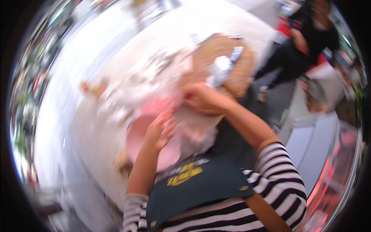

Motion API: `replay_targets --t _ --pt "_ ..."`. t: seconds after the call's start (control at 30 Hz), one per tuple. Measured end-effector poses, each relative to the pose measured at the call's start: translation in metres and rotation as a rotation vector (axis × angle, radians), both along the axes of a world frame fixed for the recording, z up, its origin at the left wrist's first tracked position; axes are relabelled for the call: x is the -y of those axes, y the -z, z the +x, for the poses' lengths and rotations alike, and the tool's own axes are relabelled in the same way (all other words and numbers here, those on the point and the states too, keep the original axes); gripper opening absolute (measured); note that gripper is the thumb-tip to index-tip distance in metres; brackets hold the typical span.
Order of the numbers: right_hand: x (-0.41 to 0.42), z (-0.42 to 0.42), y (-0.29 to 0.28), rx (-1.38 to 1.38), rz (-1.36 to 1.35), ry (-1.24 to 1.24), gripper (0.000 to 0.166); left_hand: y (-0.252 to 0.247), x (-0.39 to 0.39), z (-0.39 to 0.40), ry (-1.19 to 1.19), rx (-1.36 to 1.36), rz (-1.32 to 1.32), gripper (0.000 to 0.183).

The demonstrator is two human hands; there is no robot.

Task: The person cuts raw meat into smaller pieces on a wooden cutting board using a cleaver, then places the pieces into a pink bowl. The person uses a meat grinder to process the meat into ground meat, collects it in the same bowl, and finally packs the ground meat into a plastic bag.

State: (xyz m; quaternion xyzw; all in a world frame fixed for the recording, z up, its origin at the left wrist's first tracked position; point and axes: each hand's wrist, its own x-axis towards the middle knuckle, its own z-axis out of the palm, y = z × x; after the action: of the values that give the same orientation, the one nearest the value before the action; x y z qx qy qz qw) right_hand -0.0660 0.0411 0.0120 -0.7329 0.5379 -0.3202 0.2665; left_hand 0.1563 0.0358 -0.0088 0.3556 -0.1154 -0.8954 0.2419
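Note:
The view is heavily blurred by motion. My left hand (161,130) is over a pink bowl (137,136), its fingers curled. Whether it grips anything is unclear. Farther right, my right hand (201,98) has its fingers bent in towards the near left side of a round wooden chopping board (208,52). What is between those fingers cannot be made out. A pink, blurred item (158,105), possibly plastic film or a bag, lies between the two hands. To the right of the bowl is a pale, see-through plastic bag (200,134).
A shiny, cleaver-like metal blade (221,68) lies on the board. White, crumpled items (147,69) cover part of the pale table (92,139). Behind the right side stands a person in dark clothes (316,37). A red-lit display case (333,162) is at right.

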Motion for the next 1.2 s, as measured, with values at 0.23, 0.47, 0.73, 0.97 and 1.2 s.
replay_targets --t 0.23,0.47,0.73,0.97,1.2 --pt "0.140 -0.042 0.060 -0.768 0.089 0.094 0.043 -0.001 0.004 -0.011 0.126 -0.064 0.010 0.017" --pt "0.150 -0.051 0.023 -0.923 0.019 0.006 0.025 -0.001 0.006 -0.009 0.126 -0.065 -0.049 0.017" --pt "0.044 -0.046 -0.003 0.531 0.047 0.069 0.016 -0.009 -0.004 -0.004 0.083 0.109 -0.338 0.024" --pt "-0.046 0.023 0.038 0.300 0.448 -0.254 0.014 -0.019 -0.001 0.005 0.146 0.034 -0.275 0.028" --pt "-0.046 0.035 0.181 0.038 0.476 0.097 0.012 -0.021 -0.003 -0.024 0.186 0.172 -0.332 0.024"
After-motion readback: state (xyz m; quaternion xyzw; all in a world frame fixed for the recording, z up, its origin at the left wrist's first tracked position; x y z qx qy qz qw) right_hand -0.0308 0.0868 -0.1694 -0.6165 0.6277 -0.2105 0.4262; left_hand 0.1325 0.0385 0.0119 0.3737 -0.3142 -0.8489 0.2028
